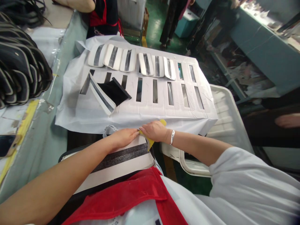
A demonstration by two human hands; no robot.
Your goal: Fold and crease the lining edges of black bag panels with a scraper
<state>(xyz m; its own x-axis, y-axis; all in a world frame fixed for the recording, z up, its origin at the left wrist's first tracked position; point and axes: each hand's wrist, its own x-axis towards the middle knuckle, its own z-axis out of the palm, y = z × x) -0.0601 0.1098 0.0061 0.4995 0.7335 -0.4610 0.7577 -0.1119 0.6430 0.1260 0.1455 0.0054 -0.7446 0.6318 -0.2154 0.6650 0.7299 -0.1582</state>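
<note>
A white panel with a dark grey stripe (pixel 126 162) lies on a black piece across my lap, against the red apron. My left hand (pixel 125 137) rests on the panel's upper edge, fingers pressed together at its far right corner. My right hand (pixel 154 130) is closed on a yellow piece (pixel 152 144) at that same corner, its fingertips touching those of my left hand. Whether my left fingers pinch the panel's edge is too small to tell. Beyond the hands, a folded white panel with a black flap (pixel 102 95) stands on the white-covered table (pixel 145 112).
Several striped white panels (pixel 128 61) line the table's far side, among rectangular slots. Black padded pieces (pixel 21 62) are stacked at the left, near a phone (pixel 7 145). A white bin (pixel 225 109) stands at the right. Other people stand beyond the table.
</note>
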